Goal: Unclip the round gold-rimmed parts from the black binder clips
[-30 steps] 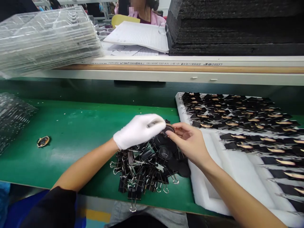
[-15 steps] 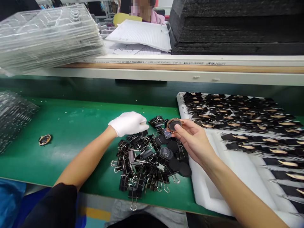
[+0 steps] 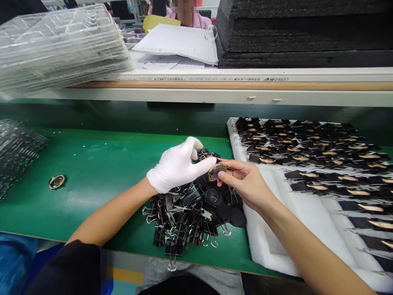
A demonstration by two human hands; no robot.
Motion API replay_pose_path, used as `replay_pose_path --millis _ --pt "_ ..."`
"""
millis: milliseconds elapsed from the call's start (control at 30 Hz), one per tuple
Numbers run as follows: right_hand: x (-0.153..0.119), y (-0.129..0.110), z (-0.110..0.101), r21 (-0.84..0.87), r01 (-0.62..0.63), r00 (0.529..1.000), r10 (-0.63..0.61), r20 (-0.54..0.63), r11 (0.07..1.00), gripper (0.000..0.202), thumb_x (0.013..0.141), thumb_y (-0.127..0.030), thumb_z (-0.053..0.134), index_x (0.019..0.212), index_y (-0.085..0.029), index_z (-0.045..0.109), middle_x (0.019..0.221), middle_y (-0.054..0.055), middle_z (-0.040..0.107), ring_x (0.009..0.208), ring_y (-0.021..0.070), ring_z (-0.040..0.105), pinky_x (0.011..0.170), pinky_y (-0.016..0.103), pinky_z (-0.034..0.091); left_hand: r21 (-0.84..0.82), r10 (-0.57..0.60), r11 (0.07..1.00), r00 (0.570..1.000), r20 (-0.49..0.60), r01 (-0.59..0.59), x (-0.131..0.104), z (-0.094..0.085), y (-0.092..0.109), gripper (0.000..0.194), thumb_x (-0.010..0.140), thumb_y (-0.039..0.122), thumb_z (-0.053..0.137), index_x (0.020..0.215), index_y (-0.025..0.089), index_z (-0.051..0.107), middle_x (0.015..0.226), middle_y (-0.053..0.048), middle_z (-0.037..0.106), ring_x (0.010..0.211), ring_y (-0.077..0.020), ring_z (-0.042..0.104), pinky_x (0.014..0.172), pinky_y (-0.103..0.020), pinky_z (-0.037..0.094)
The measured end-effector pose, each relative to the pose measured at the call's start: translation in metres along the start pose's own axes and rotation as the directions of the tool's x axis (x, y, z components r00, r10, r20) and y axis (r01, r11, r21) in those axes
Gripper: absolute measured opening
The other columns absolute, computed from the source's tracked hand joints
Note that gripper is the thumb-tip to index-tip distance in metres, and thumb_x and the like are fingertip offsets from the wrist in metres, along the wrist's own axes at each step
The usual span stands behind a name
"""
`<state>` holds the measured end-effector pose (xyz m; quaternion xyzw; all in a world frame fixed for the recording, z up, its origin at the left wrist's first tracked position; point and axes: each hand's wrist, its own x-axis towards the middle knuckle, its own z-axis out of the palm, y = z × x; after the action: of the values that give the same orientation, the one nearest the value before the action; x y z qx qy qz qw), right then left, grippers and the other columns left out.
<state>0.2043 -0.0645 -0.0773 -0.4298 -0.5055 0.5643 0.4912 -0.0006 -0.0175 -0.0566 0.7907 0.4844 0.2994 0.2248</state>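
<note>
My right hand (image 3: 245,180) is bare and pinches a round watch-like piece (image 3: 217,171) with a dark face and a gold-coloured rim. My left hand (image 3: 181,166), in a white glove, is beside it with thumb and fingers apart, the thumb tip at the piece's left edge. Below both hands lies a heap of black binder clips (image 3: 181,221) with silver wire handles. Several black discs (image 3: 238,217) and a clear round cap (image 3: 214,196) rest at the heap's right side.
A white foam tray (image 3: 260,246) at right holds rows of clipped pieces (image 3: 307,139). Another gold-rimmed piece (image 3: 57,181) lies at left. Clear plastic trays (image 3: 61,49), papers (image 3: 181,41) and black foam (image 3: 301,37) sit on the shelf. A person (image 3: 199,21) is behind it.
My left hand has moved right to the round piece and its fingers have spread. My right hand has shifted slightly left and down, tilting the piece.
</note>
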Motion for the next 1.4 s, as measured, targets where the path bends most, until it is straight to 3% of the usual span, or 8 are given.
replay_pose_path --millis 133,200,433,567,767,1133,1233,1400 --pt "0.0 0.003 -0.002 -0.016 0.0 1.0 0.0 0.029 1.0 0.027 0.072 -0.042 0.094 0.089 -0.023 0.085 0.088 0.007 0.08 0.065 0.0168 0.069 0.058 0.031 0.06 0.033 0.032 0.998 0.95 0.31 -0.045 0.005 -0.014 -0.005 0.053 0.095 0.071 0.05 0.081 0.021 0.059 0.07 0.001 0.062 0.061 -0.0128 0.051 0.057 -0.027 0.032" --pt "-0.001 0.005 -0.002 -0.009 -0.013 0.999 0.013 0.044 1.0 0.027 0.072 -0.041 0.094 0.09 -0.023 0.085 0.096 0.008 0.081 0.066 0.0164 0.07 0.057 0.03 0.06 0.038 0.111 0.99 0.93 0.351 -0.133 0.005 -0.016 -0.007 0.056 0.095 0.069 0.049 0.068 0.02 0.05 0.061 0.002 0.053 0.057 -0.0116 0.044 0.056 -0.028 0.028" --pt "-0.002 0.003 -0.004 0.002 -0.04 0.993 0.04 0.108 0.999 0.026 0.076 -0.043 0.091 0.092 -0.023 0.084 0.091 0.008 0.08 0.071 0.019 0.072 0.056 0.029 0.056 0.035 0.194 0.978 0.954 0.23 -0.208 0.006 -0.011 -0.01 0.053 0.089 0.059 0.056 0.057 0.019 0.042 0.051 0.004 0.036 0.052 -0.009 0.029 0.053 -0.028 0.02" --pt "0.0 -0.004 -0.006 0.097 -0.032 0.999 0.036 -0.03 0.995 0.028 0.077 -0.043 0.09 0.095 -0.024 0.083 0.111 0.009 0.079 0.077 0.0178 0.072 0.057 0.027 0.055 -0.044 0.161 0.986 0.985 0.066 -0.159 0.008 -0.014 -0.008 0.053 0.09 0.049 0.054 0.053 0.019 0.03 0.053 0.005 0.026 0.056 -0.0083 0.022 0.054 -0.027 0.02" --pt "0.007 0.004 -0.005 0.398 -0.095 0.95 0.202 -0.236 0.912 0.03 0.069 -0.043 0.096 0.088 -0.031 0.077 0.105 -0.003 0.079 0.096 0.0159 0.074 0.074 0.024 0.058 -0.164 0.149 0.973 0.986 -0.069 -0.159 0.003 -0.001 -0.002 0.055 0.096 0.046 0.051 0.052 0.018 0.035 0.055 0.004 0.034 0.056 -0.0078 0.028 0.056 -0.027 0.025" --pt "-0.001 0.013 0.017 0.612 -0.098 0.929 0.293 -0.227 0.784 0.032 0.066 -0.043 0.098 0.085 -0.03 0.075 0.108 -0.006 0.078 0.091 0.0127 0.068 0.088 0.027 0.058 -0.018 0.222 0.973 0.955 -0.198 -0.23 -0.011 0.025 -0.006 0.042 0.1 0.029 0.047 0.06 0.018 0.052 0.057 0.002 0.047 0.055 -0.0097 0.034 0.057 -0.028 0.028" --pt "-0.001 0.009 0.016 0.624 -0.089 0.932 0.286 -0.223 0.776 0.032 0.066 -0.041 0.099 0.085 -0.03 0.075 0.11 -0.006 0.078 0.095 0.0126 0.069 0.087 0.026 0.057 -0.062 0.202 0.976 0.974 -0.106 -0.209 -0.009 0.017 -0.003 0.045 0.103 0.035 0.044 0.063 0.018 0.055 0.061 0.0 0.056 0.056 -0.0098 0.043 0.06 -0.027 0.034" --pt "0.002 -0.004 0.007 0.614 0.034 0.925 0.207 -0.317 0.788 0.036 0.065 -0.041 0.099 0.089 -0.029 0.075 0.105 -0.005 0.077 0.096 0.013 0.069 0.086 0.026 0.059 -0.027 0.13 0.991 0.956 0.264 -0.127 0.005 -0.015 0.0 0.061 0.107 0.058 0.031 0.072 0.018 0.062 0.063 0.0 0.061 0.058 -0.0118 0.051 0.064 -0.028 0.038"
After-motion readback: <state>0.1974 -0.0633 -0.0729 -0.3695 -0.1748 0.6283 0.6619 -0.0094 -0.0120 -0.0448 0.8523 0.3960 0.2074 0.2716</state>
